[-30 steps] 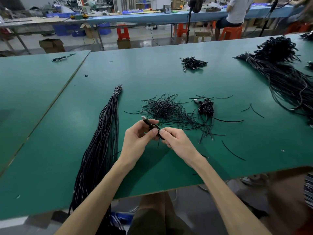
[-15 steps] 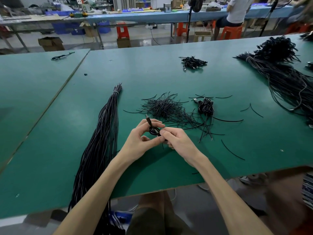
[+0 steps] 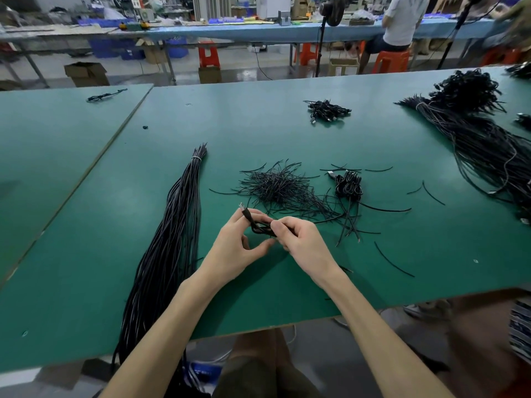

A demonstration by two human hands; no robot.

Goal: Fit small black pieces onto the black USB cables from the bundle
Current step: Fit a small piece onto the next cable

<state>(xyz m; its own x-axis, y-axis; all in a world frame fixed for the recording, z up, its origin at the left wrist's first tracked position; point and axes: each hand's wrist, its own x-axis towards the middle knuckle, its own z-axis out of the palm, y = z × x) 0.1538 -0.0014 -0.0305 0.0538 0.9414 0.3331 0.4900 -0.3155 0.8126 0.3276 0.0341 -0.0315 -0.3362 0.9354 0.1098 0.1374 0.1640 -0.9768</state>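
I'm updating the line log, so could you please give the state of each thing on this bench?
Left hand: holds the cable.
Right hand: pinches the cable.
Cable: looped, held in both hands.
Bundle: tied near far end, overhanging the table edge.
Short pieces: loose heap.
Coiled cables: lying beside the heap.

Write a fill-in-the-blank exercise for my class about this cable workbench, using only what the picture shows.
1. The coiled cable is held by ____ hands, the left hand and the right hand.
2. The long cable bundle lies on the person's ____ side.
3. A ____ band ties that bundle near its far end.
4. The table has a ____ top.

Missing words: both; left; white; green.
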